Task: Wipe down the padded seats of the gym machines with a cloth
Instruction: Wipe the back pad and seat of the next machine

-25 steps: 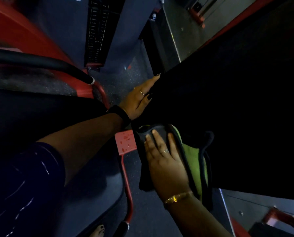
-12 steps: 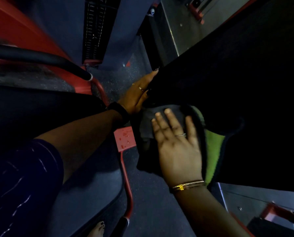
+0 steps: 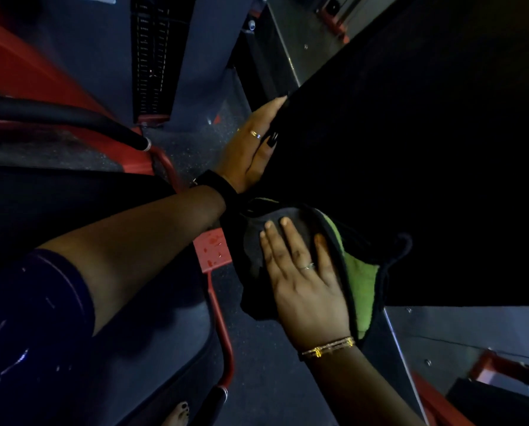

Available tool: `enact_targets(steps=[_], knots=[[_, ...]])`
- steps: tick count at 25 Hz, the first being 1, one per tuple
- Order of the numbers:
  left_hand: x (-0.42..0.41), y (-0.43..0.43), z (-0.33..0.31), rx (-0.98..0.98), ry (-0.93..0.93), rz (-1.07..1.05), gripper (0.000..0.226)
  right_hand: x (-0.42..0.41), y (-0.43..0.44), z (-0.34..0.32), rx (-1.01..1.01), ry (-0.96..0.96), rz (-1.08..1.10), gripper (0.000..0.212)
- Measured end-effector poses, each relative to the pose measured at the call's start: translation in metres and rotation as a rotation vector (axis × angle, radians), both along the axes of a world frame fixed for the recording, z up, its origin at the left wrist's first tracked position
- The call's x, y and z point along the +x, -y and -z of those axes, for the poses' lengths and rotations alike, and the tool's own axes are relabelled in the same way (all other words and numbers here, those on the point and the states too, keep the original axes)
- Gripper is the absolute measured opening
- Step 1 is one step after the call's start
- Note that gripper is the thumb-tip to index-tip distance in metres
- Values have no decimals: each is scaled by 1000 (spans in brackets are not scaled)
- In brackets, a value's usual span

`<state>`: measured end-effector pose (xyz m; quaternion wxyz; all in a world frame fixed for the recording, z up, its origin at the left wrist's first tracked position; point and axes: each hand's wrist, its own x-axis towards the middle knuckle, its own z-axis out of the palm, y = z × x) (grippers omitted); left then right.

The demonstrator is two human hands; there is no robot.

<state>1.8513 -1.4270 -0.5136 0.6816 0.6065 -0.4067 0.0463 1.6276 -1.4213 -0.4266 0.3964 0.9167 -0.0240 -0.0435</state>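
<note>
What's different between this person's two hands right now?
The right hand lies flat on the cloth, pressing it against the black padded seat; the left hand touches the seat's edge bare, with no cloth. The right hand wears a gold bracelet, the left hand a black wristband. The left hand's thumbnail is dark; the right hand's nails look pale. Both hands are held flat and open.

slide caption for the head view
Right hand presses a green-and-black cloth on the black padded seat; left hand rests on its edge
</note>
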Motion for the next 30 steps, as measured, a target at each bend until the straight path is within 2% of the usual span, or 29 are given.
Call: enact_targets(steps=[4,9,14,18,19,24,27,30], knots=[[3,7,-42,-39,95,-8,54,-17,7,-40,50,147,76,53],[4,24,-106,-71,58,-27,50,-25,25,-124,-15,408,121,49],[4,39,-188,-103,147,60,49,-14,59,-219,139,718,162,43],[6,48,-245,-48,371,77,45,23,93,-269,688,609,214,57],[5,51,-254,-34,428,80,43,26,97,-271,737,605,209,56],[0,55,-263,6,517,40,41,-18,77,-237,506,720,135,52],[-1,52,-266,31,503,35,41,-27,72,-229,486,777,126,52],[-6,50,-272,75,548,37,43,4,84,-253,564,658,191,58]])
